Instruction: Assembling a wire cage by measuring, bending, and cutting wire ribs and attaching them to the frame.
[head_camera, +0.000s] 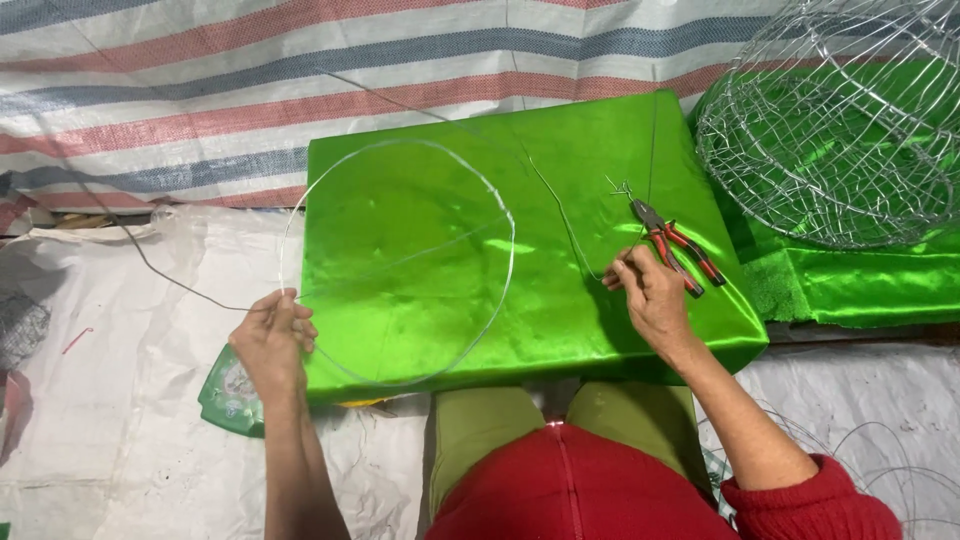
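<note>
The left hand (272, 335) pinches the thin wire hoop (398, 262) at its 8 o'clock edge; the right hand (648, 292) pinches the wire's free end (590, 262) beside the red-handled pliers (672, 243). Steady tension on both ends should hold the loop round on the glossy green tabletop (560, 170). A wire-mesh dome (840, 120) sits at 2 o'clock.

One package noted: a flat green packet (228, 392) with a pale round printed panel, at seven o'clock, lying on the white sheeting (120, 420). No signs or screens observed.
</note>
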